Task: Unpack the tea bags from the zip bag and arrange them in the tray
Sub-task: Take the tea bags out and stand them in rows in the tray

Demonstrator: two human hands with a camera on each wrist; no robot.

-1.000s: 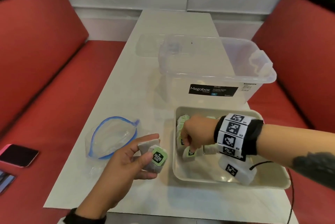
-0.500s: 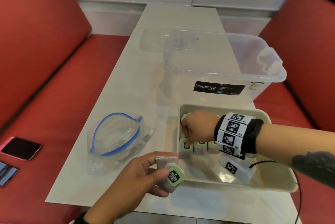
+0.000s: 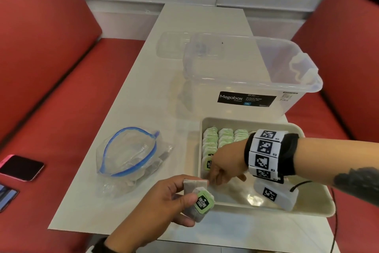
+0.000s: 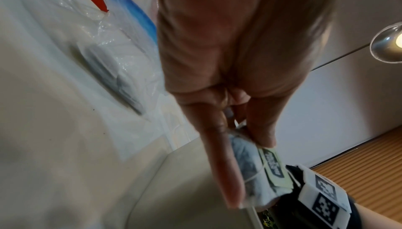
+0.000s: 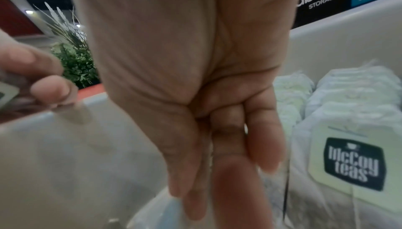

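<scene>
Head view: the left hand (image 3: pixel 164 199) is raised over the near edge of the white table (image 3: pixel 143 88), just left of the tray's near-left corner, thumb and fingers clamped on a small stack of tea bags (image 3: pixel 198 197) whose top tag is green with a black label. How many bags are in the stack cannot be told. The right hand (image 3: pixel 226 162) reaches in from the right, palm down inside the cream tray (image 3: pixel 307 210), fingers hanging loosely curled toward the stack; whether they touch it cannot be told. Three rows of tea bags (image 3: pixel 225 138) stand on edge along the tray's far-left part. One zip bag (image 3: pixel 131 156) with a blue seal lies open on the table left of the tray, a few bags showing through it. One clear Megabox storage box (image 3: pixel 250 76) stands behind the tray, a clear lid (image 3: pixel 172 44) beyond it. Two phones (image 3: pixel 21 167) lie on the red bench at the left.

Left wrist view: the fingers (image 4: pixel 224 155) run straight along the held tea bags (image 4: pixel 254 169), thumb pressing the tag from the other side; the zip bag (image 4: pixel 121 57) lies behind.

Right wrist view: the fingers (image 5: pixel 237 155) point down together, slightly bent, holding nothing visible, beside a bag with a McCoy teas tag (image 5: pixel 352 162) that fronts a row in the tray (image 5: pixel 348 40).
</scene>
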